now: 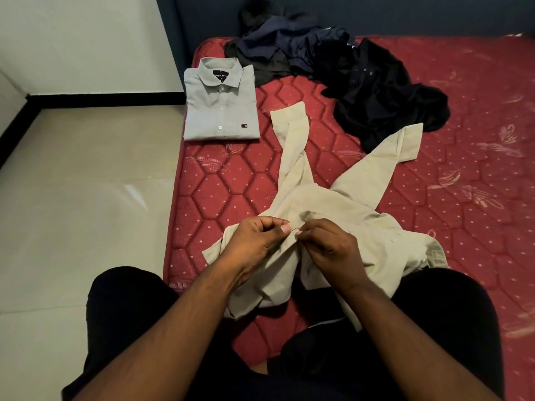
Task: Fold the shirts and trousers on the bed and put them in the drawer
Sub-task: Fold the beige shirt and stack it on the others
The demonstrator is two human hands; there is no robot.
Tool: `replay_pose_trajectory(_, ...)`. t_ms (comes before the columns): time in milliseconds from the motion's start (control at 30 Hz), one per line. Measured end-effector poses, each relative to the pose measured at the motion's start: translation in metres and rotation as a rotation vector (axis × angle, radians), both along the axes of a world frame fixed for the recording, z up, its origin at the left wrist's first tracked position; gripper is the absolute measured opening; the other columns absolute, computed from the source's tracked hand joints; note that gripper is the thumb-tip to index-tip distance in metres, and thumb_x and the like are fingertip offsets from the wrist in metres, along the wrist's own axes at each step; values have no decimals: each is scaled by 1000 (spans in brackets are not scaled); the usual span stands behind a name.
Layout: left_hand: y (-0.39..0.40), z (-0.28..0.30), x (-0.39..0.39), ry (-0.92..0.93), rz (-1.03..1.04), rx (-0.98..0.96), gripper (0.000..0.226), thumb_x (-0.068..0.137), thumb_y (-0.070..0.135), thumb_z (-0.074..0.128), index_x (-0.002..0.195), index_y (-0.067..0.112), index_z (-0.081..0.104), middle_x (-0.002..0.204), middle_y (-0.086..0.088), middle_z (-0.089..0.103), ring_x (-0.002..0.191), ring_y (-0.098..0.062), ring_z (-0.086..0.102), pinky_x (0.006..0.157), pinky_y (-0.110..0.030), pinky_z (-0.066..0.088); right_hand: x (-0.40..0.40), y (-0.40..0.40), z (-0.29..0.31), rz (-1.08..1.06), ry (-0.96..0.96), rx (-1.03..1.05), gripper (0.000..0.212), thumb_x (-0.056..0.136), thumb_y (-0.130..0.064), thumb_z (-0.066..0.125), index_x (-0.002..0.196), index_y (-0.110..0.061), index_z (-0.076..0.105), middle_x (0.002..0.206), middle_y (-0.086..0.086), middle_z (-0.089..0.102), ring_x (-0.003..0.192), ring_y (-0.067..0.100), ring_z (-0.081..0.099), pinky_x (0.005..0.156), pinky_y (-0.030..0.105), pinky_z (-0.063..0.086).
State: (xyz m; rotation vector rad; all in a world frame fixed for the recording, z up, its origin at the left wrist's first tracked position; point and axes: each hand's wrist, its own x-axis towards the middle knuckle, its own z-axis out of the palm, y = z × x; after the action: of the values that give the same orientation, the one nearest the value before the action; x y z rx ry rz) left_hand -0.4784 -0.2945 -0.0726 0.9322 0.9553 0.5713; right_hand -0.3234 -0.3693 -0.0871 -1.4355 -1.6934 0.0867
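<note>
- Both hands sit close together at the front of the cream shirt (333, 204): my left hand (254, 241) and right hand (330, 244) each pinch its placket, likely doing up a button.
- That shirt lies unfolded on the red mattress (463, 198), sleeves spread away from me.
- Done so far, I judge: one grey shirt (221, 102) folded near the mattress corner.
- Left: the dark pile of clothes (333, 68) beyond. No drawer is in view.

Red quilted mattress (225, 180) carries folded grey shirt (220, 104), cream shirt (333, 204), dark clothes heap (333, 68).
</note>
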Motion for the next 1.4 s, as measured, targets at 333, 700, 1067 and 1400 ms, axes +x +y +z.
replay_pose_trajectory(333,-10,-1,-2,35,50,63,16,77,-9,73,86,4,75,75,-12,72,65,-15,64,65,-24,56,1,3,-3,41,-66,-91,6,77,-1,69,73,-5,68,81,4,66,80,19,60,73,24,46)
replay_pose_trajectory(700,-13,-3,-1,7,23,59,22,74,-14,73,93,-4,71,76,-13,72,64,-15,66,64,-23,58,6,-3,-8,62,-157,-44,6,78,1,71,75,-4,70,85,5,67,78,24,59,66,33,47)
replay_pose_trajectory(1067,-14,-6,-6,84,-99,157,18,73,-8,78,87,2,73,70,-10,67,66,-20,61,70,-31,54,21,12,13,236,-4,-411,12,71,-6,73,69,-12,62,117,0,55,98,8,58,78,24,48)
replay_pose_trajectory(1400,-21,-12,-5,247,8,468,17,77,2,75,83,17,79,75,3,74,68,-7,66,64,-22,50,14,17,13,75,-28,-521,13,74,-14,77,78,-17,65,73,-6,64,68,10,58,65,35,50)
